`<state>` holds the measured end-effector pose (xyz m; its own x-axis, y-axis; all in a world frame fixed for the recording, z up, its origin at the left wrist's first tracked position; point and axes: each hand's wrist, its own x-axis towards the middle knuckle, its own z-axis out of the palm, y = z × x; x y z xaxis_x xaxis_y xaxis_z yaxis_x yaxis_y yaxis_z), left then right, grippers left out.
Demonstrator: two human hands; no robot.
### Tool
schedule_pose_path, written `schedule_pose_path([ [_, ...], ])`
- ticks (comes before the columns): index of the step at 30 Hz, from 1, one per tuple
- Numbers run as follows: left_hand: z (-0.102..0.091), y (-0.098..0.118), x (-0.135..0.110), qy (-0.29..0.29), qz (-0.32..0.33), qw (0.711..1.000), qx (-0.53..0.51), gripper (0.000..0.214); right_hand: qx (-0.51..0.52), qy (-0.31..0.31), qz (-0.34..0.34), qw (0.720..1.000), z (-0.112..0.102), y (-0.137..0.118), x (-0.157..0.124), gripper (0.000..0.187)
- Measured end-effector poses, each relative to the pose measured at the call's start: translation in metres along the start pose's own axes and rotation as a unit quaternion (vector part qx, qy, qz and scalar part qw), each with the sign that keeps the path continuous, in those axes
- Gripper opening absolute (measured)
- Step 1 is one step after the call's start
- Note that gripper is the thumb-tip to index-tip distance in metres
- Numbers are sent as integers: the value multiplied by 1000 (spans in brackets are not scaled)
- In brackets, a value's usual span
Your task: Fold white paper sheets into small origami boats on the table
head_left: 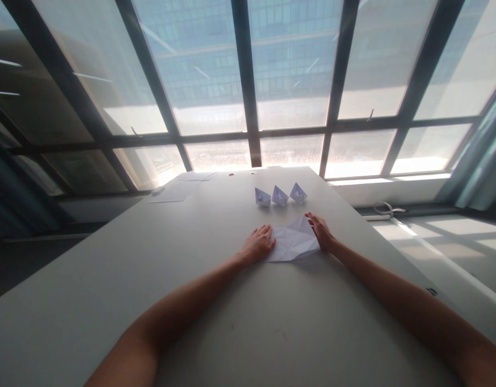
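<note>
On the table [215,328], the left hand [259,244] lies flat-fingered on creased paper [293,243]; the right hand [322,233] touches its edge, grip unclear. Beyond stand 3 folded papers [279,198].

Long white table [110,290], three folded white paper boats [280,198] lined up, creased white paper [292,243] placed nearer, white sheets [171,193] laid far left

Hands [259,244] at creased ppr [293,243]; 3 folded pcs [280,196] beyond.

A white table [207,317] and tall windows [292,64] suggest an office.
</note>
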<state>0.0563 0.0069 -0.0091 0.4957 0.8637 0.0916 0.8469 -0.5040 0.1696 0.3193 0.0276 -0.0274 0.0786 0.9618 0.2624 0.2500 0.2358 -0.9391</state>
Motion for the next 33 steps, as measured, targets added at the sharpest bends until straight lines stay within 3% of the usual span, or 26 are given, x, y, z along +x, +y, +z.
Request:
schedule_pose_path([
  [3,1,0,0,3,1,1000,-2,57,104,-24,37,994,4,-7,-6,66],
  [7,3,-1,2,8,3,1000,0,57,96,-46,-29,994,14,-22,-20,60],
  [11,4,-4,0,25,11,1000,-10,56,-21,-133,-152,979,26,-39,-38,50],
  [14,1,-7,-5,7,24,1000,-11,62,-155,-221,-222,937,34,-45,-48,47],
  [17,-2,-11,-6,-6,-3,1000,-7,66,-273,-276,-246,888,40,-44,-52,53],
  [20,-6,-14,3,51,-89,992,-76,48,-345,-296,-233,860,41,-40,-51,57],
  [23,-9,-18,12,132,-160,962,-180,51,-369,-304,-227,849,41,-39,-50,57],
  [25,-9,-18,15,177,-160,949,-206,51,-371,-308,-229,846,40,-40,-50,57],
  [27,-7,-15,13,198,-128,954,-184,50,-370,-308,-230,846,40,-41,-50,58],
  [29,-2,-8,9,170,-70,974,-133,49,-368,-308,-230,847,41,-41,-51,58],
  [33,8,3,2,16,34,998,-46,59,-373,-297,-223,850,44,-37,-51,61],
])
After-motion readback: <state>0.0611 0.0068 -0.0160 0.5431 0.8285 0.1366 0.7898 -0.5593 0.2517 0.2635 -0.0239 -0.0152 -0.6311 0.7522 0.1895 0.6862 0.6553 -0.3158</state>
